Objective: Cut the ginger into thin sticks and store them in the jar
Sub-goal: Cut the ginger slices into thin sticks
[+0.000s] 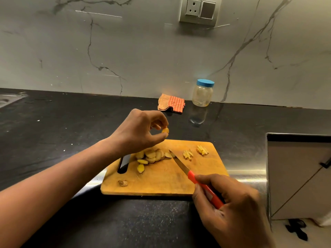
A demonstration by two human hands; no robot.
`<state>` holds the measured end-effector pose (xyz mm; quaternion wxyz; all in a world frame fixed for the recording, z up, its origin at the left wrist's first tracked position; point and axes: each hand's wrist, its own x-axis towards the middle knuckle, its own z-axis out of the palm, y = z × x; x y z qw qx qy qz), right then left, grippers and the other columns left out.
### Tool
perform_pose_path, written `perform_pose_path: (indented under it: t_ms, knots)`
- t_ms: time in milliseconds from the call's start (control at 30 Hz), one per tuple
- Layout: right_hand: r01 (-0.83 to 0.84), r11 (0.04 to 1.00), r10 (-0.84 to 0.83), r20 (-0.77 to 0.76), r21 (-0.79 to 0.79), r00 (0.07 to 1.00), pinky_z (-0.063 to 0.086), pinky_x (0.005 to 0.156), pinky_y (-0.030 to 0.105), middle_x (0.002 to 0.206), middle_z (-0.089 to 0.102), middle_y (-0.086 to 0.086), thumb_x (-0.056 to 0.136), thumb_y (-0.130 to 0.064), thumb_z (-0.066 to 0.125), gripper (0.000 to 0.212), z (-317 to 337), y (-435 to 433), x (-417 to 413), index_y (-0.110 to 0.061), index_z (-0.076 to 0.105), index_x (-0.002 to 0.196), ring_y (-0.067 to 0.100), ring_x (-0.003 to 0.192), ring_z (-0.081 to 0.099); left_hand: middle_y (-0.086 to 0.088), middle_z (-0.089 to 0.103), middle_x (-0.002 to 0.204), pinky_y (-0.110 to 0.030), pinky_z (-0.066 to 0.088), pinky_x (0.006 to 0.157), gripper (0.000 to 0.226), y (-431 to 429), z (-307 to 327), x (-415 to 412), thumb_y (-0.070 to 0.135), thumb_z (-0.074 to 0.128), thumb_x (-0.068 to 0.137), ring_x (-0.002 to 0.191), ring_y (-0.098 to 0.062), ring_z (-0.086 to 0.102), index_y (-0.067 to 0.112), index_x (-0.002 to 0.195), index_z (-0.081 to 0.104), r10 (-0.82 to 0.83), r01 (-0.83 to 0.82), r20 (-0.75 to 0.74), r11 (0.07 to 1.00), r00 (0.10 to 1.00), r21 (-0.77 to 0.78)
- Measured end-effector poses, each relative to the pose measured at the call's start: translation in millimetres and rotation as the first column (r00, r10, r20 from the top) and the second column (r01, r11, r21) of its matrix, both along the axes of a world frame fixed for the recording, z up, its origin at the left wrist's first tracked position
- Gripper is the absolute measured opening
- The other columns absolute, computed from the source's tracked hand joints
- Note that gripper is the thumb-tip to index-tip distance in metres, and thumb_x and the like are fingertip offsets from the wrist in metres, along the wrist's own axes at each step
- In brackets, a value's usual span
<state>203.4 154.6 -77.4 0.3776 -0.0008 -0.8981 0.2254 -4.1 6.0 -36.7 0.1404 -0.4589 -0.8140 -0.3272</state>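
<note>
Head view: a rectangular wooden cutting board [161, 183] with a slot handle at its left end lies on the black stone counter [53, 140], near the counter's front edge. The left hand [138, 131] is raised above the far left part of the board, thumb and fingertips pinching one small yellow ginger slice [165, 130]. Below it, on the board, lies a loose pile of pale yellow ginger slices [152, 155], with two more slices just nearer. Two small heaps of thin ginger sticks [195, 152] sit at the board's far right. A knobbly ginger end piece [123, 182] lies alone at the near left corner. The right hand [231, 204] is curled around the orange handle of a small knife [189, 173], whose blade points far-left, tip touching the slice pile. Far behind the board, by the marble wall, stands a clear glass jar [202, 94] with its blue lid on; a folded orange checked cloth [171, 103] lies just left of it.
</note>
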Motion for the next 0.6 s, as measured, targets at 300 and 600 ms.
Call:
perform_pose_path:
  t_ms: [300,600]
  knots:
    - [-0.009,1.000,0.009,-0.011,-0.017,1.000,0.044,0.057,0.002,0.069,0.067,-0.015,0.068,-0.024,0.074,0.016,3,-3,1,-0.022,0.077,0.083,-0.003,0.059,0.059,0.006,0.073,0.099,-0.022,0.057,0.087,0.020,6,-1,8,0.023,0.078,0.083,0.092,-0.007,0.068,0.018,0.102,0.076,-0.034,0.063,0.187,0.987,0.982,-0.150]
    - [0.069,0.994,-0.073,-0.044,-0.082,0.996,0.049,0.052,0.017,0.064,0.065,-0.016,0.070,-0.024,0.075,0.011,10,9,14,-0.030,0.076,0.080,0.000,0.055,0.060,0.014,0.069,0.101,-0.015,0.053,0.085,0.017,11,-2,14,0.030,0.076,0.085,0.097,-0.005,0.063,0.021,0.100,0.077,0.005,0.048,0.244,0.976,0.970,-0.211]
